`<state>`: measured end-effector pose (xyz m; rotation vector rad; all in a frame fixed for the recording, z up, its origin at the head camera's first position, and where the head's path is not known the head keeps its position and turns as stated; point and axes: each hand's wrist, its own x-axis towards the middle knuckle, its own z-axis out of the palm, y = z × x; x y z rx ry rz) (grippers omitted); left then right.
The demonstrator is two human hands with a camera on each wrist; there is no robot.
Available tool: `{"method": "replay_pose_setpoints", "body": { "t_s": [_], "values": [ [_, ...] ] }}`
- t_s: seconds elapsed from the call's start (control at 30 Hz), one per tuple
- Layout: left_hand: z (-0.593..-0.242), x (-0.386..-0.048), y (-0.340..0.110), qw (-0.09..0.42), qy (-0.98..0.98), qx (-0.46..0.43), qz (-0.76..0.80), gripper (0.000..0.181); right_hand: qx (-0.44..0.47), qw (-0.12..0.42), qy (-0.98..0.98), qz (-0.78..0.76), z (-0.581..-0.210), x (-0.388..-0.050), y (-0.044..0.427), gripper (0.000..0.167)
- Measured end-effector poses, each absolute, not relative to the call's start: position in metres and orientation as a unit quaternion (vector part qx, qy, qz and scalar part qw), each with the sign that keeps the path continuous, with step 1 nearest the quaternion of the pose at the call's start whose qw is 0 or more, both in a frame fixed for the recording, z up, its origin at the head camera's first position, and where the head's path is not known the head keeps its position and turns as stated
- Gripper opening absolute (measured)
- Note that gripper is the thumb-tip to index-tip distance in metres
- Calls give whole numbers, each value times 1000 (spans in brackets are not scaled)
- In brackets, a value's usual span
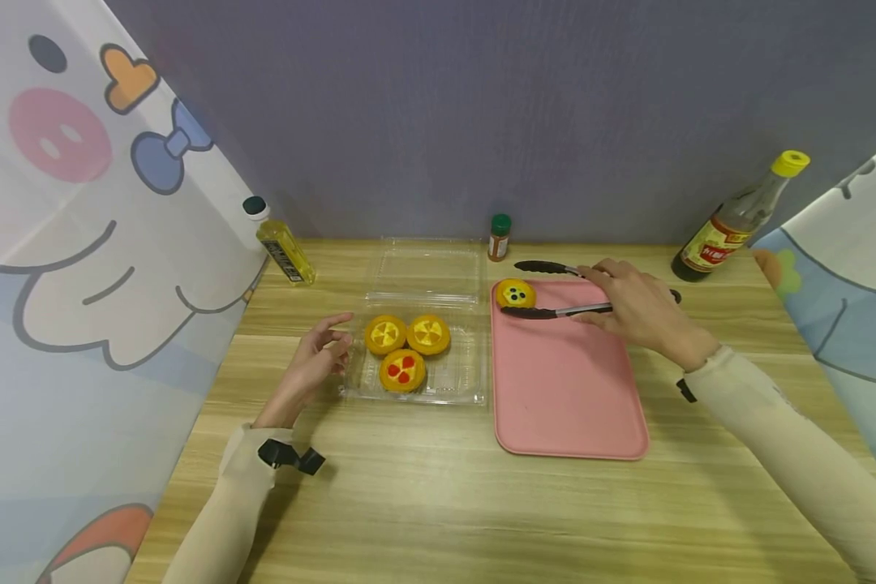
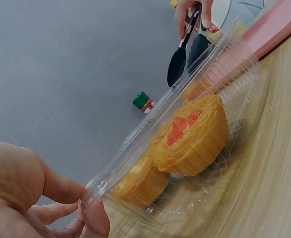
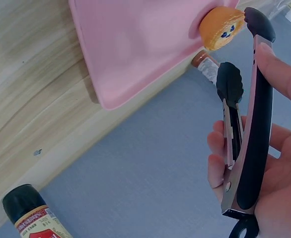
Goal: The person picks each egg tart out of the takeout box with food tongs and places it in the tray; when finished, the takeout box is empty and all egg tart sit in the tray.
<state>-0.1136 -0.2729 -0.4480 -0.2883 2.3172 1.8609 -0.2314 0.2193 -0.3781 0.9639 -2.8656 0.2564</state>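
Note:
My right hand (image 1: pixel 628 304) grips a pair of black-tipped tongs (image 3: pixel 257 134), their arms spread apart. The tips stand around an egg tart with dark berries (image 1: pixel 516 295) at the far left corner of the pink tray (image 1: pixel 565 381); whether they touch it I cannot tell. My left hand (image 1: pixel 315 355) pinches the left rim of a clear plastic box (image 1: pixel 448 381) between thumb and fingers, as the left wrist view shows. Inside the box sit two tarts with yellow wedges, one left (image 1: pixel 384 335) and one right (image 1: pixel 428 335), and a red-topped tart (image 1: pixel 402 371) nearer me.
The box's clear lid (image 1: pixel 429 269) lies opened behind it. A small green-capped spice jar (image 1: pixel 499 238) stands by the back wall. An oil bottle (image 1: pixel 286 247) is at the back left, and a yellow-capped sauce bottle (image 1: pixel 730 223) at the back right.

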Motion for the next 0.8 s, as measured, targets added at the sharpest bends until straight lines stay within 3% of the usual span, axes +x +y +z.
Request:
{"method": "replay_pose_setpoints", "body": {
  "t_s": [0.8],
  "values": [
    [-449,-113,-272,71,777,-93,618,50,399,155,-899,91,-374,-207,198,84]
  ]
}}
